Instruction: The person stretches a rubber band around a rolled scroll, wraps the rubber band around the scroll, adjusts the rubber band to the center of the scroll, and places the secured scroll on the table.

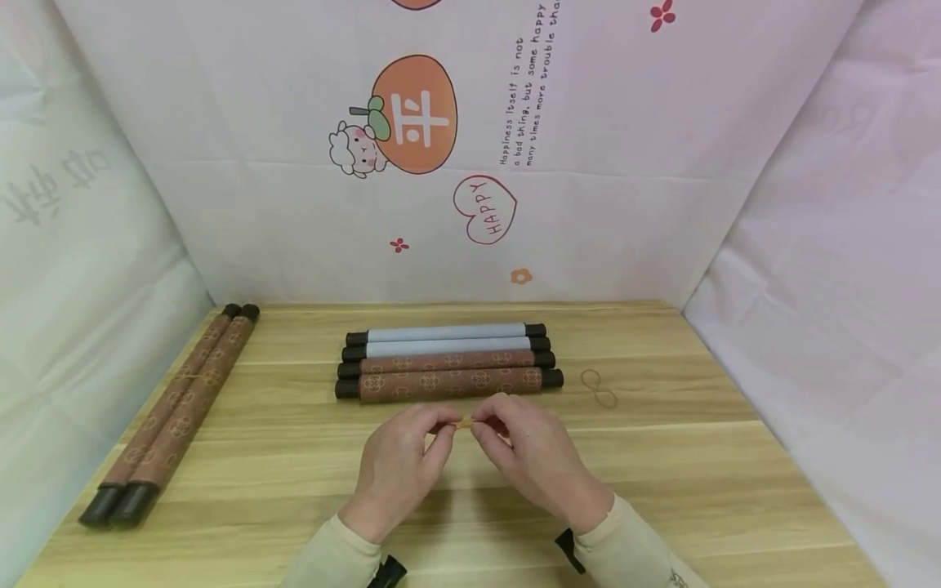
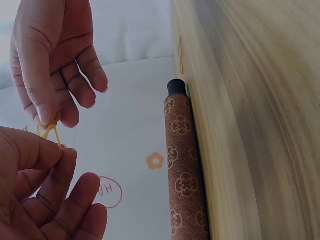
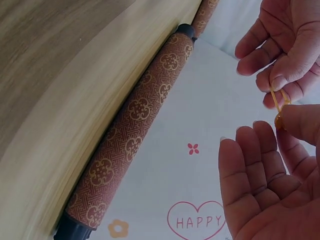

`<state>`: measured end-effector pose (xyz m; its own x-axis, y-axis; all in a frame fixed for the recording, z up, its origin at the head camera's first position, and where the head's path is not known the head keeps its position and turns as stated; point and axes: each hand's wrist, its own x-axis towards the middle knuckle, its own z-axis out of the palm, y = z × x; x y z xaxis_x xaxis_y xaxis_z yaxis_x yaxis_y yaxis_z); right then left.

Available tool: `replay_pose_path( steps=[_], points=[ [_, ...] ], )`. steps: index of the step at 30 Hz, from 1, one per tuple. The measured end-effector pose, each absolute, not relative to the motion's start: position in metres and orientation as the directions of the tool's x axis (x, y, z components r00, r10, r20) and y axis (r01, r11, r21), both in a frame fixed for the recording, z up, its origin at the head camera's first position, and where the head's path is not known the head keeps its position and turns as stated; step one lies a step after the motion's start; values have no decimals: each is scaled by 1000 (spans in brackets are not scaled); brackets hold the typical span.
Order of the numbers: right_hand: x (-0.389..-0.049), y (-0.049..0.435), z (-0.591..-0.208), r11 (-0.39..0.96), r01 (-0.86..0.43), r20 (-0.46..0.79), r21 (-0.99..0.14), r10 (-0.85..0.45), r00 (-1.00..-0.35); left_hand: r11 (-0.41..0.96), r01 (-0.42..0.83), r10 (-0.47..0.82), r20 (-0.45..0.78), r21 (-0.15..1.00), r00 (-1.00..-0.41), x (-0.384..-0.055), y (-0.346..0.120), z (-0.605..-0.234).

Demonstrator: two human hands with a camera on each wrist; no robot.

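Observation:
Between my two hands is a thin yellow rubber band (image 1: 464, 424). My left hand (image 1: 400, 461) pinches one end between thumb and index finger, and my right hand (image 1: 537, 461) pinches the other end. Short strands of the band (image 2: 58, 136) show between the fingertips in the left wrist view. In the right wrist view the other fingers of the right hand (image 3: 270, 185) are spread away from the band. Just beyond the hands lies a brown patterned scroll (image 1: 456, 384) with black end knobs, rolled up.
Behind that scroll lie another brown scroll (image 1: 419, 363) and two pale blue scrolls (image 1: 448, 333), side by side. A second rubber band (image 1: 599, 389), twisted into a figure eight, is to their right. Two longer brown scrolls (image 1: 172, 412) lie along the table's left side. White printed cloth walls surround the table.

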<state>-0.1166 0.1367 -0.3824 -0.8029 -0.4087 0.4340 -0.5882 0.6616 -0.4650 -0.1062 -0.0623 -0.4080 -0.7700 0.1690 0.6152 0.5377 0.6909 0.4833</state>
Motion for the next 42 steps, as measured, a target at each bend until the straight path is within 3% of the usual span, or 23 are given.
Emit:
replay_pose_path(
  steps=[10,15,22,33,38,42],
  points=[
    [-116,142,-381,517,-541,389,-663,-380,-839,671,464,87,561,578,-823,-105,-65,-406],
    [-115,144,-380,491,-505,359,-710,-365,-859,632,426,47,516,647,-855,-104,-68,-402],
    [-115,146,-378,447,-367,255,-816,-291,-922,655,421,32,532,628,-846,-105,-69,-404],
    [-116,147,-375,314,-284,199,-906,-277,-940,666,392,34,500,634,-866,-104,-69,-406],
    [-117,149,-377,314,-287,206,-905,-266,-942,573,344,14,410,744,-912,-104,-71,-403],
    [-118,151,-381,362,-346,259,-866,-267,-928,374,282,-1,305,884,-952,-103,-74,-398]
  ],
)
